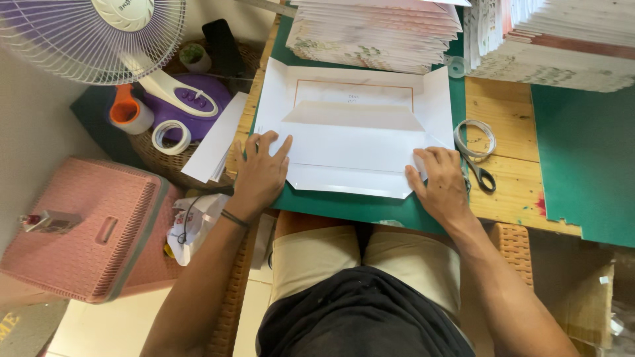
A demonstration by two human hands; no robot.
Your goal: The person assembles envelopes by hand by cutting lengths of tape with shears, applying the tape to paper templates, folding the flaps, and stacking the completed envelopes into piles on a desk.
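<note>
My left hand [260, 170] and right hand [442, 182] press flat, fingers spread, on the unfolded envelope's [350, 132] near corners, gripping nothing; scissors [477, 165] lie just right.

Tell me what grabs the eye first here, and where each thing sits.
A large white paper sheet with folded flaps lies on the green mat at the centre, with the left hand and right hand pressed flat on its lower corners. Behind it, tall stacks of printed paper fill the top edge. A fan stands at top left, above a pink basket.
</note>
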